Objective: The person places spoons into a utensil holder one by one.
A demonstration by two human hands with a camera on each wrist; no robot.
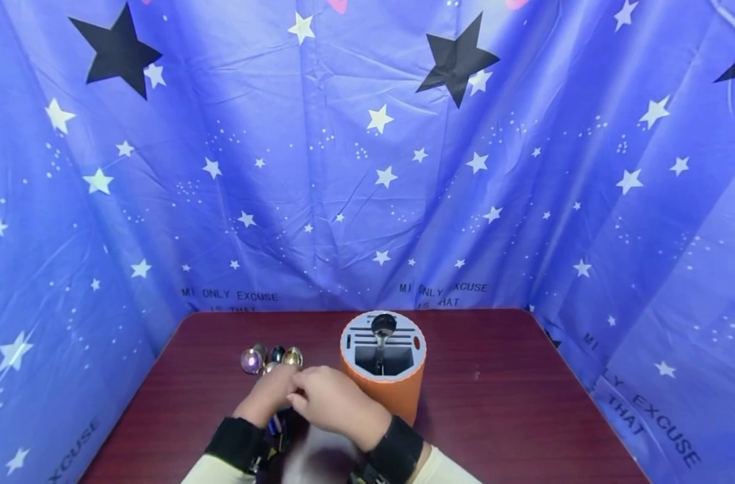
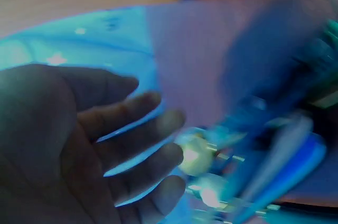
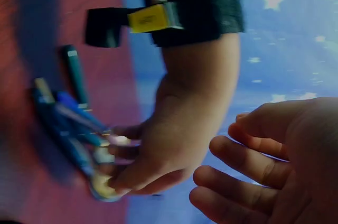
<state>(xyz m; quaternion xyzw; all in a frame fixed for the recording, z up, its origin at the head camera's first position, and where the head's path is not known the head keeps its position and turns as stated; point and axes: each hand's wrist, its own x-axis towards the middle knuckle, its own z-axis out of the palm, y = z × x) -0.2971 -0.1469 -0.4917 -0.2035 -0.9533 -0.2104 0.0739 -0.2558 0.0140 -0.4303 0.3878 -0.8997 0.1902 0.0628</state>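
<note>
A bunch of spoon-like utensils with shiny round heads, one purplish [image 1: 251, 361] and one gold [image 1: 292, 357], lies at the left of the table. Their blue handle [image 2: 301, 166] and dark green handle [image 3: 75, 73] show in the wrist views. My left hand [image 1: 273, 392] is over this bunch, its fingers loosely extended, with fingertips right at the round heads. My right hand [image 1: 338, 403] crosses close beside it in the head view; its fingers [image 3: 245, 163] are relaxed and hold nothing. An orange cylindrical holder [image 1: 391, 396] stands right of the hands, with a dark round-headed utensil [image 1: 383, 325] upright in it.
The dark red table [image 1: 500, 403] extends to both sides of the holder. Blue star-printed cloth [image 1: 343, 202] hangs behind and along both sides. The holder's grey top has slots and a larger opening. A black band with a yellow label [image 3: 148, 19] is on the left wrist.
</note>
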